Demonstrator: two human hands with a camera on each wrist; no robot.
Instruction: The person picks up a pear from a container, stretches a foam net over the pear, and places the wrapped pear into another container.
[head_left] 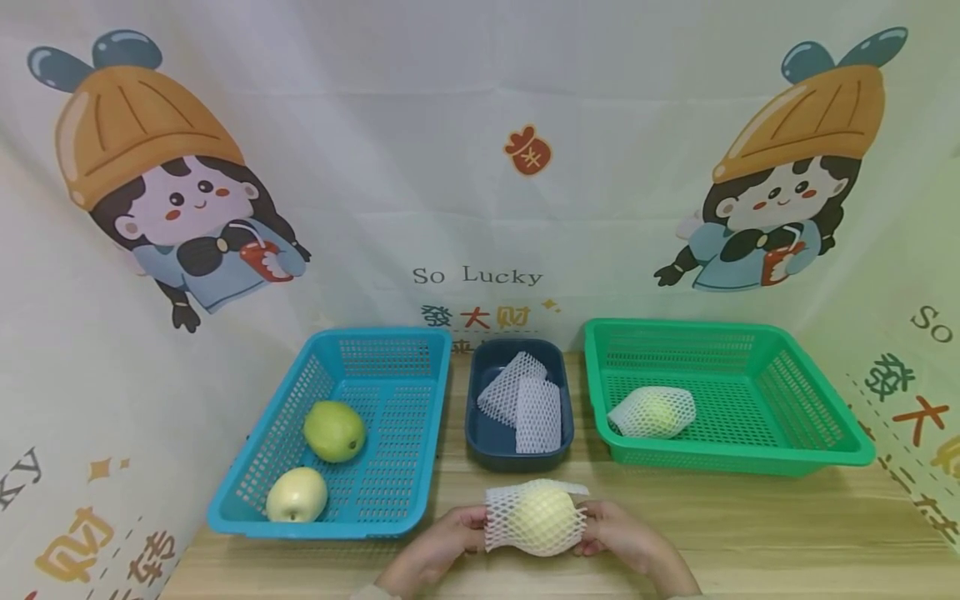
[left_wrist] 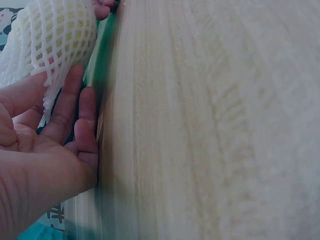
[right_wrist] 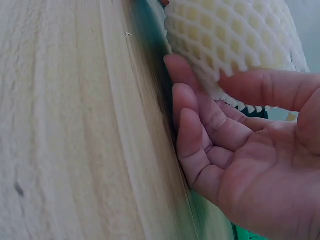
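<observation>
A pale yellow fruit in a white foam net [head_left: 546, 518] is held between both hands above the wooden table, in front of the dark blue bin. My left hand [head_left: 444, 546] pinches the net's loose left end; in the left wrist view thumb and fingers of this hand [left_wrist: 45, 130] grip the mesh edge. On the other side my right hand [head_left: 626, 537] holds the net's right end, and in the right wrist view the thumb of that hand [right_wrist: 240, 135] presses the mesh [right_wrist: 235, 40]. The net covers most of the fruit.
A blue basket [head_left: 322, 529] at left holds a green fruit [head_left: 335, 431] and a pale fruit [head_left: 297, 495]. The dark blue bin [head_left: 517, 461] contains foam nets [head_left: 538, 415]. At right, a green basket [head_left: 738, 458] holds a netted fruit [head_left: 656, 412]. A printed cloth hangs behind.
</observation>
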